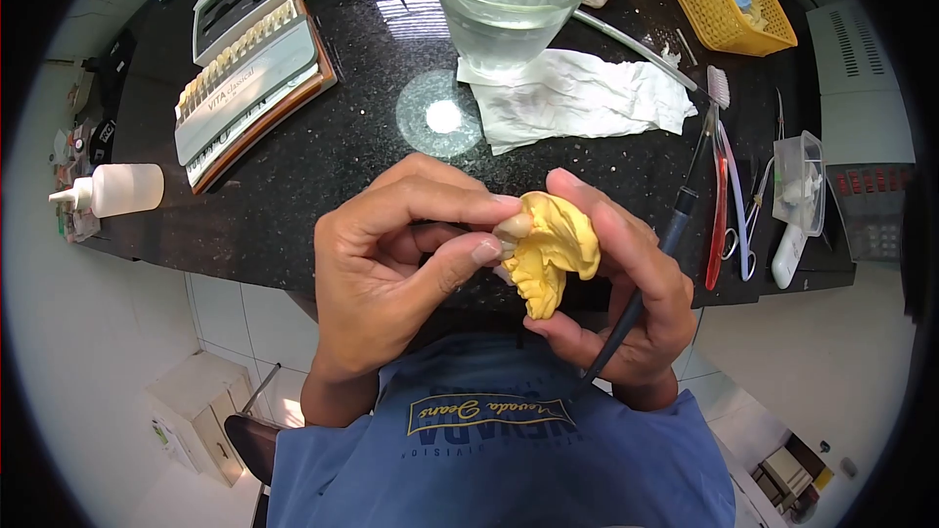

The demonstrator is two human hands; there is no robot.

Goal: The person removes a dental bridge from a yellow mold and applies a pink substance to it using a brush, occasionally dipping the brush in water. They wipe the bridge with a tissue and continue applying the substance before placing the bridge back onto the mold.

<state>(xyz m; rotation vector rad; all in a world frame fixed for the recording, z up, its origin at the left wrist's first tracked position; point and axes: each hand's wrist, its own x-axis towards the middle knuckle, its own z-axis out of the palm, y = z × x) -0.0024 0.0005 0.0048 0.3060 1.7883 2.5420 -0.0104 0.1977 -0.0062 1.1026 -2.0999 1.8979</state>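
Observation:
A yellow dental cast (pixel 556 246) is held up in front of my chest, over the near edge of the dark counter. Its right side and bottom rest in the fingers of my right hand (pixel 636 288). The same hand also carries a dark-handled brush (pixel 675 225), which slants across the palm. At the cast's left edge, thumb and index finger of my left hand (pixel 401 259) pinch a small pale tooth-like piece (pixel 513 228) that touches the yellow surface.
Behind my hands are a glass of water (pixel 504 15), a white cloth (pixel 577 103) and a yellow basket (pixel 724 0). A shade guide (pixel 245 88) and a white bottle (pixel 127 190) lie left. On the right are a toothbrush (pixel 719 176), scissors (pixel 755 200) and a clear scoop (pixel 797 196).

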